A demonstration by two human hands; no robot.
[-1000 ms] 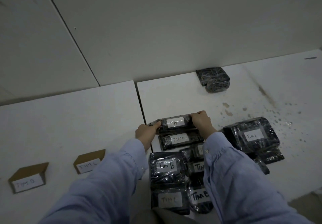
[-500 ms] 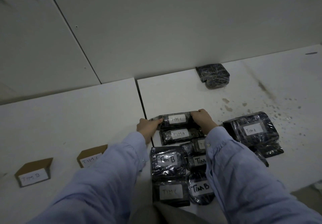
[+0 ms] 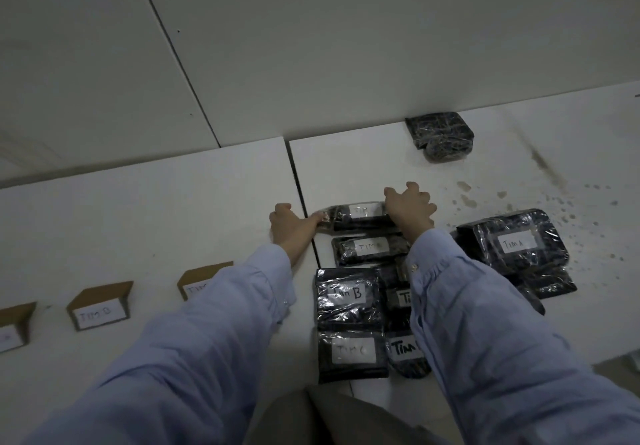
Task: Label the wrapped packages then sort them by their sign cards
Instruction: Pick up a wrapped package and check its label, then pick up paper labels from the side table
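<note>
A long black wrapped package with a white label (image 3: 360, 217) lies at the far end of a cluster of labelled packages. My left hand (image 3: 291, 224) pinches its left end and my right hand (image 3: 410, 204) grips its right end, covering part of the label. Just nearer lies a package marked TIM A (image 3: 369, 249). Closer still are a TIM B package (image 3: 348, 297) and a TIM C package (image 3: 351, 354). A larger TIM A package (image 3: 516, 245) sits to the right. Brown sign cards stand at the left, one marked TIM B (image 3: 98, 309), another (image 3: 199, 280) partly behind my left sleeve.
An unlabelled wrapped package (image 3: 440, 139) rests against the wall at the back. A dark seam (image 3: 298, 181) runs between two white table tops. Brown stains (image 3: 465, 195) speckle the right table. A third sign card (image 3: 12, 327) shows at the left edge.
The package has tilted slightly, and my right hand now covers more of its label. The view has shifted right and down, so a third sign card enters at the left.
</note>
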